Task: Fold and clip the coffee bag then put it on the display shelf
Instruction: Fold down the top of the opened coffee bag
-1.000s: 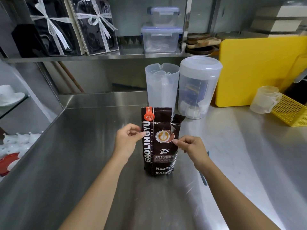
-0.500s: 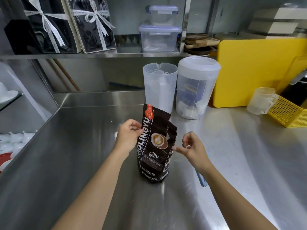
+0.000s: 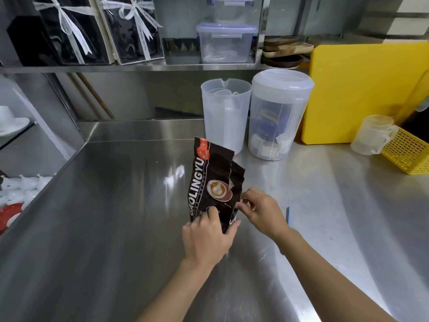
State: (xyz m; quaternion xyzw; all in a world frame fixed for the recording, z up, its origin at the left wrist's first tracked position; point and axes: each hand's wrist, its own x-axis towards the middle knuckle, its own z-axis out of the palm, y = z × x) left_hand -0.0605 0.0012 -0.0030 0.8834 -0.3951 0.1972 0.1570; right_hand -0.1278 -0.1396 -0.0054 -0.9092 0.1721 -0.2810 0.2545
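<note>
A café back kitchen — steel counter [image 3: 116, 228], plastic pitchers [image 3: 226, 115], stacked cups [image 3: 14, 122].

Two plastic pitchers [image 3: 226, 115] — yellow board [image 3: 362, 94] beside.

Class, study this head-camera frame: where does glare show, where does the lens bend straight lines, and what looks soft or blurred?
Head view: bright glare patches on the steel counter left of the coffee bag; wide-angle distortion bows the shelf edge and the yellow board; the left hand and right hand look slightly soft, while the bag's large lettering stays readable.
</note>
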